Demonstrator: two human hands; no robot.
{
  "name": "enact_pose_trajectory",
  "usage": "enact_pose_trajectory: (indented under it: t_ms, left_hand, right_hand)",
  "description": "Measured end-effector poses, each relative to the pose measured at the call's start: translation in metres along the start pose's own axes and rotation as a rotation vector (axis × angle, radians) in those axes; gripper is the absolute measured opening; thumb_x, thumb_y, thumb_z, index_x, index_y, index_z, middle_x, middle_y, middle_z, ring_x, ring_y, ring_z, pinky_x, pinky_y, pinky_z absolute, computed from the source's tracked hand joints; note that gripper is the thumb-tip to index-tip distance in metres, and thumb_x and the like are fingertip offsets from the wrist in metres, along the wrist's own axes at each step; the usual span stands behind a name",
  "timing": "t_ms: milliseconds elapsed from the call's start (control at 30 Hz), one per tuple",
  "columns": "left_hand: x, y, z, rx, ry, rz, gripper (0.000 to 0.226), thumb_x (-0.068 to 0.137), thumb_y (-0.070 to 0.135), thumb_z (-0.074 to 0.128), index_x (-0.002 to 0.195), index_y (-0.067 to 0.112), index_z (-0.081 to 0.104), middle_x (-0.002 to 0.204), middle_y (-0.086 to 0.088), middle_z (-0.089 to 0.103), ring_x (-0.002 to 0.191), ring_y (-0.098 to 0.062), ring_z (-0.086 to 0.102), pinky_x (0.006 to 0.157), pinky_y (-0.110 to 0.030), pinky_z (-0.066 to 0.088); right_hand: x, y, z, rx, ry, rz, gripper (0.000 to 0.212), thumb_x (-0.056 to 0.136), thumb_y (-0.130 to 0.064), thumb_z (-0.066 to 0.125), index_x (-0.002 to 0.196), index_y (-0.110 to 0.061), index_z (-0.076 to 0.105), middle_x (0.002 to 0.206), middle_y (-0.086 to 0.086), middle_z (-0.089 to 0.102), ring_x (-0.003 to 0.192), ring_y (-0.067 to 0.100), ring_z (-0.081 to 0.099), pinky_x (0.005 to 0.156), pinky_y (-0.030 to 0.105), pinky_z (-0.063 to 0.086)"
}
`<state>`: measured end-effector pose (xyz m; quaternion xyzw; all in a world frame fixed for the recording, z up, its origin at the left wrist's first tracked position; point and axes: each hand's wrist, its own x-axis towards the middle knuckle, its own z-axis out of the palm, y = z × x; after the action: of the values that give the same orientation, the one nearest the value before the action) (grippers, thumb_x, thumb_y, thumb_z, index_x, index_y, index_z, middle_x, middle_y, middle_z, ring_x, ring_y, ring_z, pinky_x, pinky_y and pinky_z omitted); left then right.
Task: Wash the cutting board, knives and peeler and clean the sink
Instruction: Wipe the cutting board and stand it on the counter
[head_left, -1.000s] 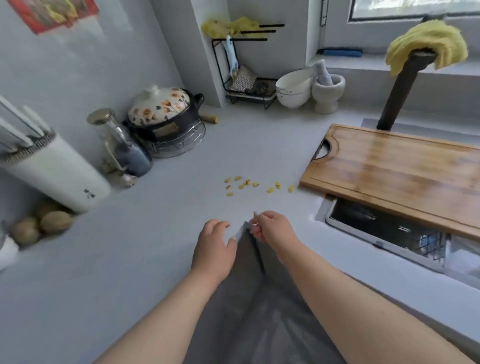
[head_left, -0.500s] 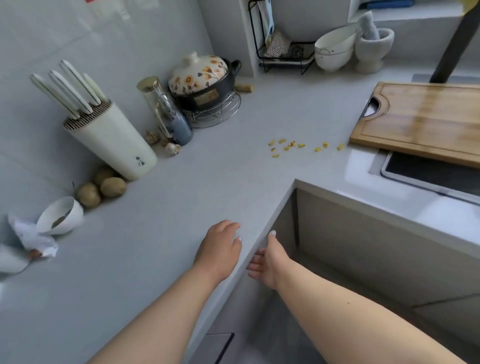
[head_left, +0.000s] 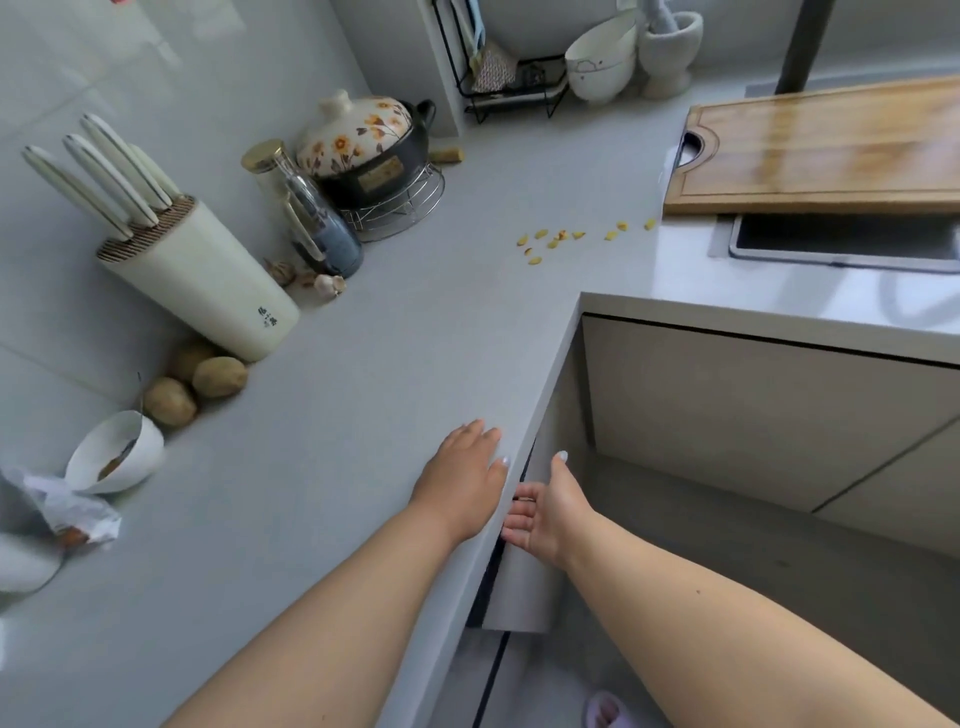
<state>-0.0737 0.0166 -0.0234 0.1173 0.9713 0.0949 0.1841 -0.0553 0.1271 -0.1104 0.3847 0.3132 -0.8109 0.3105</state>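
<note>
Hands sit at the near edge of the surface (head_left: 363, 405), well apart from anything that needs washing. The left hand (head_left: 460, 480) lies flat on top, fingers straight and relaxed, gripping nothing; my guess is that it steadies the body. The right hand (head_left: 540, 514) hangs just below the edge, palm turned up, thumb raised, fingers loosely bent toward the underside. It holds nothing I can see, though the fingertips are partly hidden beneath the lip. It may be feeling for the top of the drawer (head_left: 519, 587) front that stands slightly out beneath it, which would suit a handleless pull.

The board (head_left: 831, 150) lies across the sink (head_left: 841, 254) at the far right, bridging most of the basin so only a dark strip of it shows. That placement keeps it ready for rinsing. Yellow scraps (head_left: 566, 236) are scattered on the surface just beside its corner, probably trimmings. 4 pale knife handles stick out of the block (head_left: 202, 291) at the far left; whether those knives are the ones to wash I cannot tell. No peeler is visible.

Washing looks not yet begun.
</note>
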Motion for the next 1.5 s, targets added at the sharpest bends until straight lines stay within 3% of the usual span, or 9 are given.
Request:
enact_pose_trajectory:
  t_ms: [167,300,533,867,1000,1100,1200,1300,1500]
  left_hand:
    - [0.005,0.003,0.005,0.077,0.034,-0.007,0.044,0.103,0.034,0.031,0.140,0.011,0.040,0.152,-0.008,0.033,0.141,-0.025,0.026,0.115,-0.036,0.025]
    - [0.016,0.011,0.006,0.106,0.077,-0.003,0.044,0.102,0.035,0.031,0.135,0.009,0.042,0.145,-0.009,0.039,0.135,-0.027,0.033,0.111,-0.039,0.033]
    - [0.033,0.039,0.006,0.150,0.039,0.026,0.059,0.102,0.038,0.032,0.152,0.009,0.018,0.160,-0.007,0.016,0.148,-0.023,0.013,0.121,-0.034,0.014]
    - [0.050,0.080,-0.007,0.262,0.158,-0.113,0.041,0.096,0.033,0.040,0.114,0.004,0.062,0.116,-0.011,0.063,0.112,-0.028,0.052,0.103,-0.036,0.038]
    - [0.066,0.103,-0.008,0.035,0.239,-0.066,0.039,0.095,0.028,0.047,0.128,0.010,0.056,0.128,-0.004,0.057,0.122,-0.023,0.048,0.101,-0.034,0.044]
    - [0.082,0.125,-0.010,-0.072,0.237,0.002,0.040,0.096,0.026,0.049,0.134,0.016,0.051,0.136,0.001,0.052,0.129,-0.017,0.043,0.105,-0.031,0.039]
    - [0.103,0.147,-0.016,-0.108,0.229,0.046,0.039,0.096,0.024,0.049,0.135,0.017,0.051,0.137,0.002,0.052,0.130,-0.015,0.041,0.106,-0.029,0.037]
    - [0.120,0.168,-0.024,-0.150,0.217,0.063,0.040,0.096,0.023,0.048,0.136,0.017,0.050,0.138,0.003,0.050,0.132,-0.013,0.040,0.109,-0.027,0.034]
    - [0.147,0.191,-0.039,-0.192,0.188,0.062,0.040,0.098,0.025,0.048,0.137,0.019,0.048,0.139,0.004,0.049,0.130,-0.012,0.042,0.107,-0.027,0.035]
  right_hand:
    - [-0.019,-0.011,-0.035,-0.324,0.249,-0.119,0.043,0.084,-0.052,0.063,0.076,-0.011,0.052,0.060,0.001,0.041,0.048,0.015,0.036,0.048,0.025,0.035]
    - [-0.028,-0.029,-0.076,-0.491,0.428,-0.223,0.063,0.057,-0.046,0.086,0.099,-0.004,0.065,0.098,0.009,0.069,0.087,0.030,0.066,0.083,0.039,0.055]
    - [-0.068,-0.080,-0.118,-0.856,0.750,-0.434,0.033,0.080,-0.038,0.072,0.075,-0.010,0.054,0.074,0.003,0.059,0.068,0.021,0.053,0.055,0.027,0.038]
    - [-0.083,-0.151,-0.158,-1.132,0.873,-0.538,0.026,0.081,-0.040,0.074,0.080,-0.016,0.065,0.089,0.002,0.063,0.088,0.023,0.059,0.068,0.027,0.046]
    - [-0.085,-0.174,-0.151,-1.312,0.965,-0.764,0.024,0.083,-0.034,0.069,0.103,-0.021,0.068,0.107,0.002,0.058,0.106,0.023,0.052,0.090,0.034,0.046]
    - [-0.099,-0.218,-0.130,-0.973,0.817,-1.040,0.020,0.087,-0.029,0.065,0.105,-0.022,0.058,0.095,-0.003,0.057,0.088,0.015,0.055,0.078,0.030,0.048]
    - [-0.107,-0.288,-0.117,-0.362,0.566,-0.946,0.016,0.089,-0.023,0.064,0.101,-0.019,0.054,0.091,-0.002,0.058,0.078,0.011,0.059,0.067,0.025,0.048]
    - [-0.104,-0.350,-0.120,0.240,0.320,-0.750,0.032,0.092,-0.010,0.058,0.123,-0.003,0.054,0.122,0.015,0.057,0.111,0.025,0.060,0.094,0.032,0.053]
    - [-0.082,-0.404,-0.134,0.587,0.270,-0.587,0.040,0.097,-0.005,0.044,0.137,-0.004,0.044,0.152,0.018,0.028,0.141,0.027,0.030,0.114,0.036,0.031]
